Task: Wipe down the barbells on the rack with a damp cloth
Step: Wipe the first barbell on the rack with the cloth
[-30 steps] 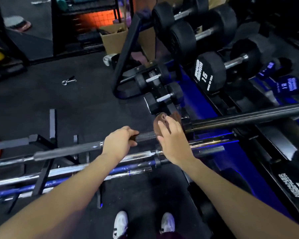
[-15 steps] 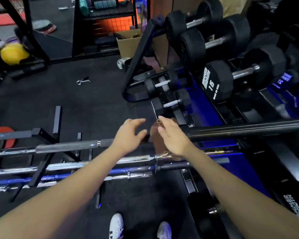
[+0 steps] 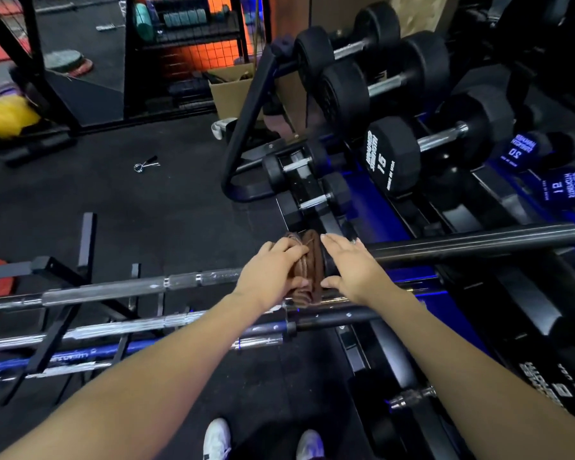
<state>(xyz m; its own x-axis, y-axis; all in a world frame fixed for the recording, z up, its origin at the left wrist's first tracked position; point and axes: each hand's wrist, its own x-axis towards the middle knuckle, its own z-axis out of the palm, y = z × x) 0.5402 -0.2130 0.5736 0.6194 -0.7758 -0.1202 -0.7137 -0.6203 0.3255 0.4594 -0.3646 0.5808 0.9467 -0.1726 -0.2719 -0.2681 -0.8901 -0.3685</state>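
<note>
Two hands at the top barbell [image 3: 120, 288] on its rack [image 3: 60, 287]: left hand [image 3: 273, 273] gripping the bunched brown cloth [image 3: 309, 267] draped over the bar; right hand [image 3: 352, 270] flat beside it, fingers straight, holding nothing. Risk: loose cloth could slip onto the lower bars [image 3: 130, 327]. Adjacent: dumbbell rack [image 3: 246, 127], dumbbells [image 3: 425, 144] crowding the sleeve [image 3: 478, 242]; spring collar [image 3: 145, 165] on the floor.

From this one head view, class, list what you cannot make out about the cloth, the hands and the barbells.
1. Whether the brown cloth is damp: not visible.
2. The top barbell under the cloth: hidden by the cloth, the left hand and the right hand.
3. The barbells' left ends: cut off by the frame edge.
4. The blue barbell lettering: too blurred.
</note>
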